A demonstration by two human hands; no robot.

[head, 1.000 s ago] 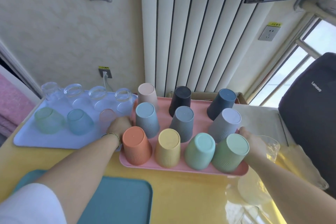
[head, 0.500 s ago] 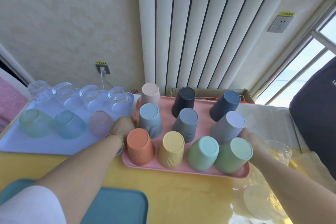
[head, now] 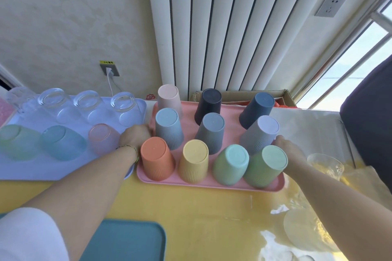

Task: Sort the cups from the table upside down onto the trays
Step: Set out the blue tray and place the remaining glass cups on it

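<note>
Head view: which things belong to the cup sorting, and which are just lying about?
Job: pink tray, plastic cups, pale blue tray, glass cups, teal tray, loose clear glass, left hand, right hand.
Lying about: cardboard box, wall socket, radiator.

Both arms reach forward, wide apart, the left one coming out of a white sleeve [head: 25,235]. The left hand [head: 135,135] shows its knuckles, fingers bent down out of sight (a thin bangle [head: 131,148] circles the wrist). The right hand [head: 290,148] lies back up, fingers hidden.
</note>
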